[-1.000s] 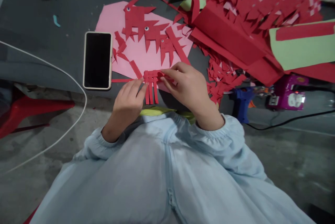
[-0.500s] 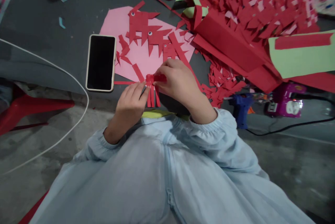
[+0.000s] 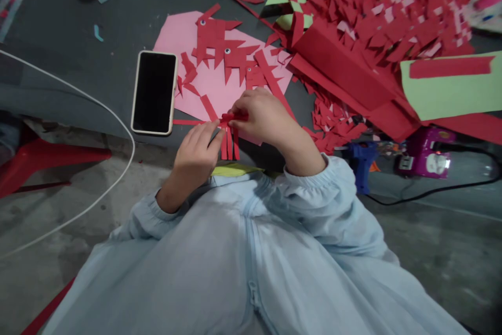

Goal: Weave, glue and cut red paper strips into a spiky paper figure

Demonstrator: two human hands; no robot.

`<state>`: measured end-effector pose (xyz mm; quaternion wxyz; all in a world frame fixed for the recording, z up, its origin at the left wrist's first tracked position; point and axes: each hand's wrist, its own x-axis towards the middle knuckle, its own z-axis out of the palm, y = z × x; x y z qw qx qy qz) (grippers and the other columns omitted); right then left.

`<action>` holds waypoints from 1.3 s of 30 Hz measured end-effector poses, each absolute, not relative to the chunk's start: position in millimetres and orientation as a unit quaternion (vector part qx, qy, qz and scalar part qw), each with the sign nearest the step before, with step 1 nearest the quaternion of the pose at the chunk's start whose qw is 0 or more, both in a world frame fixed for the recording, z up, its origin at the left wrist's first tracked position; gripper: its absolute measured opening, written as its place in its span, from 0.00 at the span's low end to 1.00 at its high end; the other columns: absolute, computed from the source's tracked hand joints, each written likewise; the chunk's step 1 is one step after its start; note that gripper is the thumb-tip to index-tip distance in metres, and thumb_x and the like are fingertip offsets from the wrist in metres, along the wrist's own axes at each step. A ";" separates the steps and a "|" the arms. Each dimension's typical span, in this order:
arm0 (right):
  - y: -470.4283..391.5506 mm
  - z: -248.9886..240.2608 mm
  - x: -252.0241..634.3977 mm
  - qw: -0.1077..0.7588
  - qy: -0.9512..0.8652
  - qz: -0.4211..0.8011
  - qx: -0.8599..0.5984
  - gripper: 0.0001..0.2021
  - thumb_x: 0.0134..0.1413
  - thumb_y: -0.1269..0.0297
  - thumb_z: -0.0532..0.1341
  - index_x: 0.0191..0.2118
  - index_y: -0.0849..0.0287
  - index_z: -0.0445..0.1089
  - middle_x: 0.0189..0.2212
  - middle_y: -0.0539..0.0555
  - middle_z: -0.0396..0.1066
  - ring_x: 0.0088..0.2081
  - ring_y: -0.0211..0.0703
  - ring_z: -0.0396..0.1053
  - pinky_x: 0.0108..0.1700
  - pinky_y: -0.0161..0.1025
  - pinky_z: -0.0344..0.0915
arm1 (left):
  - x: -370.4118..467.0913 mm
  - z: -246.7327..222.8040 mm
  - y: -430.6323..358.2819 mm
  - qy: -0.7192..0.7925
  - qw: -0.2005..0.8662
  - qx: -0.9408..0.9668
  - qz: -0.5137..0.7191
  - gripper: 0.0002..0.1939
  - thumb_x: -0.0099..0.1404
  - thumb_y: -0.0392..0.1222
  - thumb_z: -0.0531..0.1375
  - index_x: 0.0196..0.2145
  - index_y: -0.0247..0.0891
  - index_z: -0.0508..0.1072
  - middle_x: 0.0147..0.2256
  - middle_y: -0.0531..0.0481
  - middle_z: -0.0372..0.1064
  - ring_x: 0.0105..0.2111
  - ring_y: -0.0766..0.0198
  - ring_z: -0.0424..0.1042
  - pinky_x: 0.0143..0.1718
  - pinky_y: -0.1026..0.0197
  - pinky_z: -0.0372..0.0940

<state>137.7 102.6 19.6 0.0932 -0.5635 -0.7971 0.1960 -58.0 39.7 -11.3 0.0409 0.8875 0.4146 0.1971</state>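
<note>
From where I stood, the right hand (image 3: 266,115) pinched the red strips (image 3: 230,147) tightly, the left hand (image 3: 195,153) resting half-spread against them, and an uneven tug might have skewed them.

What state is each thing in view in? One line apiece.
Red strips: joined at top, ends spread
Right hand: pinching the strips
Left hand: fingertips at the strips, grip unclear
Phone: face up, screen dark
Pink sheet: flat, partly covered
Red paper figures: eyes on, lying on the sheet
Blue glue gun: unheld
</note>
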 end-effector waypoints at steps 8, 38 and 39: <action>93.4 17.3 149.4 0.195 -0.761 0.271 -0.556 0.04 0.51 0.65 0.65 0.32 0.60 0.76 0.29 0.55 0.74 0.37 0.48 0.67 0.39 0.41 0.60 | -54.9 -8.2 41.2 0.536 0.024 0.787 0.304 0.14 0.70 0.39 0.56 0.50 0.35 0.73 0.44 0.41 0.76 0.46 0.55 0.74 0.51 0.52 0.70; 64.2 51.5 151.4 0.427 -0.759 0.234 -0.431 0.02 0.56 0.65 0.65 0.32 0.54 0.73 0.30 0.50 0.76 0.34 0.45 0.70 0.43 0.46 0.62 | -39.4 40.7 50.0 0.434 0.146 0.733 0.503 0.04 0.63 0.34 0.66 0.37 0.37 0.80 0.35 0.50 0.81 0.37 0.65 0.79 0.42 0.64 0.72; 63.7 52.3 151.4 0.426 -0.757 0.242 -0.431 0.03 0.56 0.65 0.66 0.32 0.54 0.73 0.30 0.50 0.76 0.34 0.45 0.70 0.42 0.46 0.62 | -39.7 40.7 50.3 0.432 0.148 0.732 0.506 0.04 0.63 0.34 0.66 0.37 0.37 0.80 0.34 0.50 0.81 0.37 0.65 0.79 0.42 0.65 0.72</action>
